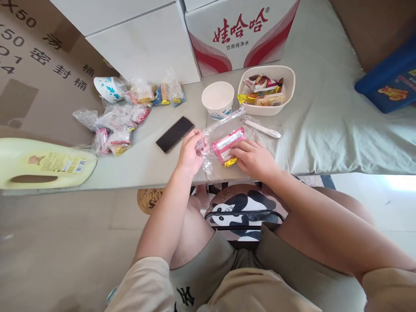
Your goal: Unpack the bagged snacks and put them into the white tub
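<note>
My left hand (192, 151) is closed on the gathered edge of a clear plastic bag (224, 123). Inside or under the film lie a pink-wrapped snack (229, 139) and a yellow-wrapped one (230, 162). The fingers of my right hand (253, 158) rest on the pink snack, bent over its right side. Just beyond the bag stands a white paper cup (218, 99) with blue print. A white plastic-handled tool (261, 128), perhaps a knife, lies beside the bag. Behind it, a white tub (289, 93) holds several wrapped snacks (264, 89).
A phone (174, 134) lies left of my hands. Farther left are several bagged snacks (120, 123), a tipped paper cup (109, 89) and a yellow jug (48, 162). Cartons (240, 34) line the back; a blue container (390, 78) is at the right.
</note>
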{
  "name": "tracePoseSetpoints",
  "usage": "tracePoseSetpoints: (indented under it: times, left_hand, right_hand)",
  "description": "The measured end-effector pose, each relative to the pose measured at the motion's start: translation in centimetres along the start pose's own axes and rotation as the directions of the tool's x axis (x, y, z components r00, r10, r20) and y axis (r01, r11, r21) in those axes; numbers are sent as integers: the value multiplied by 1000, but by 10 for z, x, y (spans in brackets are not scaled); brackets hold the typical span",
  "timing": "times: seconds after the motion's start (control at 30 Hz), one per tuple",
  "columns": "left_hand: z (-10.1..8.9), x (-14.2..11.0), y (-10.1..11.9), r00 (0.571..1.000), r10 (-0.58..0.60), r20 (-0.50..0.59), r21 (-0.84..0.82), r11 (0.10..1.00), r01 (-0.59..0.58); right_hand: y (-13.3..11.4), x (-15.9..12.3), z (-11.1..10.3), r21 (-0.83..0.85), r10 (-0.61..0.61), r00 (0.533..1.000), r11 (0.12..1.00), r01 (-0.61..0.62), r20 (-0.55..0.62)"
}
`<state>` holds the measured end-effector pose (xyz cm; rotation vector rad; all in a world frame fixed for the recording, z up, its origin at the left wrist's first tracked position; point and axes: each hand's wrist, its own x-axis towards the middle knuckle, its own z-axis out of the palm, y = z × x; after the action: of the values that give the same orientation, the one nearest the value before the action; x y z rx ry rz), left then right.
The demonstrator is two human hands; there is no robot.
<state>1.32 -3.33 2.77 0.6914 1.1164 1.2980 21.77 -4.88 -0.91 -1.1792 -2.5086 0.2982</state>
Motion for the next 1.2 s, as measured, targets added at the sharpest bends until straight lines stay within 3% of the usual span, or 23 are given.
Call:
tracePoseSetpoints:
  times: [0.23, 0.43, 0.63, 0.73, 0.83, 0.9, 0.97, 1.07, 1.13, 1.2]
  left_hand:
    - [1, 12, -9, 988, 0, -156, -170, 985, -26]
    - [-5, 28, -14, 938, -47, -344, -210, 977, -28]
    - [0, 31, -11, 932, -55, -358, -223, 974, -29]
    - [1, 33, -11, 929, -45, -367, -220, 975, -40]
    - [4, 32, -12, 954, -59, -295, -235, 972, -13]
    - [10, 27, -13, 981, -98, -166, -265, 963, 52]
    - [18, 20, -13, 987, -164, -5, -302, 941, 154]
    - [29, 6, -9, 953, -247, 178, -355, 887, 296]
    - [31, 0, -3, 942, -247, 229, -403, 856, 323]
    - [27, -3, 4, 956, -205, 211, -461, 841, 282]
  right_hand:
    - [-7, -7, -10, -177, 60, 990, 983, -37, 129]
    - [-11, -12, -21, -243, 148, 975, 964, -106, 163]
    - [1, -14, -34, -123, 231, 938, 971, -205, 260]
    - [15, -16, -38, 63, 250, 929, 959, -277, 273]
    - [24, -15, -40, 243, 300, 943, 913, -328, 144]
    - [23, -11, -37, 210, 324, 946, 923, -323, 27]
    - [17, -7, -30, 93, 227, 973, 970, -223, -34]
    - [7, -1, -15, -29, -40, 999, 999, 41, 10]
    - [4, 0, -7, -51, -137, 989, 989, 140, 53]
    - [5, 0, -3, -37, -149, 987, 988, 152, 63]
